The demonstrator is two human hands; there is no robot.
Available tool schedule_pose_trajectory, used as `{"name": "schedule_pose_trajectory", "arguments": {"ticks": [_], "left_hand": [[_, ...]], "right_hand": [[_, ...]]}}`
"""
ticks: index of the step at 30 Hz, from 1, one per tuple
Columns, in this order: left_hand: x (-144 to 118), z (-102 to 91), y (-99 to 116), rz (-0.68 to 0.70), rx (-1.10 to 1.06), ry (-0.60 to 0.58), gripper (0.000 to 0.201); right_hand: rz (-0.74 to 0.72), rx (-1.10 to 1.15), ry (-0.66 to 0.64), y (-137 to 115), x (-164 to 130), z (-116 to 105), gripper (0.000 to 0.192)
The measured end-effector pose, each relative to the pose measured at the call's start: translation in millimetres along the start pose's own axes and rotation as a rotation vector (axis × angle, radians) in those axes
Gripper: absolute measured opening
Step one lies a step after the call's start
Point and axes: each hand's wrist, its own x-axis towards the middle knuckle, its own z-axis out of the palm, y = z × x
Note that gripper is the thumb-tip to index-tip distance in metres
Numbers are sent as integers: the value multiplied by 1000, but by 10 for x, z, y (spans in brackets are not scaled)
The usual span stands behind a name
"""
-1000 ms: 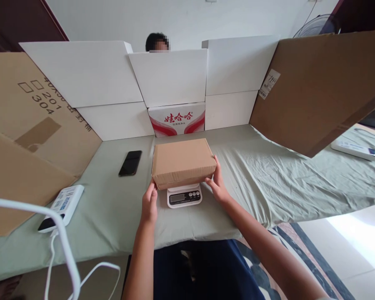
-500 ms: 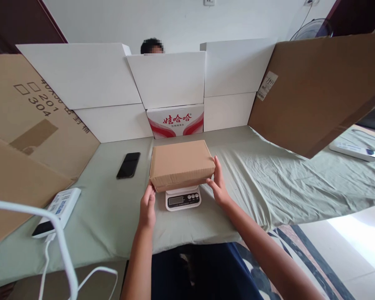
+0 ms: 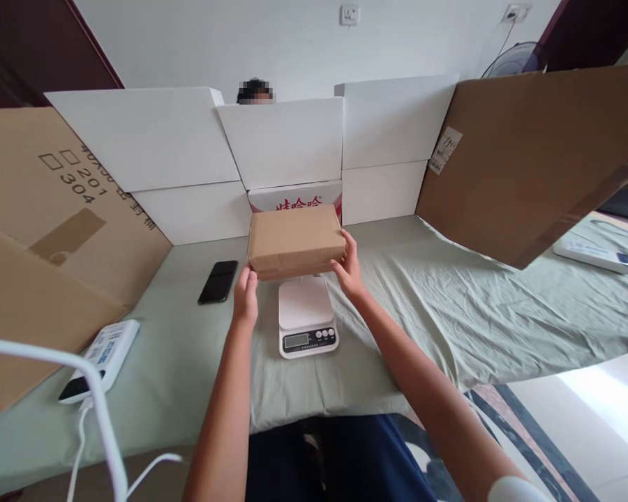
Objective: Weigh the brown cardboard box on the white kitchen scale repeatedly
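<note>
I have one camera only, worn on my head, looking forward and tilted down across the green-sheeted table [image 3: 450, 307]. It sits close: my forearms enter from 6 o'clock and reach toward 12, the left hand [image 3: 245, 298] and right hand [image 3: 348, 268] near frame centre with the brown cardboard box [image 3: 295, 241] between them, above the white kitchen scale [image 3: 305, 317]. The wide lens bows the edges. At 12 o'clock it faces the stacked white boxes [image 3: 151, 139] and the wall; cardboard sheets [image 3: 528, 153] close in at 2 and 9 o'clock, and my lap fills 6. With a single view, no part of the scene is shared
</note>
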Motion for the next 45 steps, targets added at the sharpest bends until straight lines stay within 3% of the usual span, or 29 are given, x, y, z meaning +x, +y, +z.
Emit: {"name": "schedule_pose_trajectory", "arguments": {"ticks": [4,9,17,24,30,33,36,41,45], "left_hand": [[229,119,-372,-178,-93,54,82],[156,113,-599,-252,-123,65,73],[165,19,-513,-236,-145,155,73],[130,90,-533,-266,-128,74,80],[112,199,-497,-112,-61,59,81],[-48,135,-306,11,-28,30,74],[-416,20,-121,65,-15,14,71],[-1088,-103,-28,33,21,42,78],[-1229,-93,-13,-1,11,60,80]], "right_hand": [[64,-16,16,399,82,42,84],[134,26,48,547,31,19,76],[229,68,129,592,20,-109,86],[242,67,-20,589,-35,-98,87],[157,-61,44,399,-4,-26,91],[57,-88,37,195,-106,-38,89],[15,-120,48,24,-402,-84,91],[61,-144,13,-51,-975,-188,92],[41,-171,3,-87,-1093,-210,85]]}}
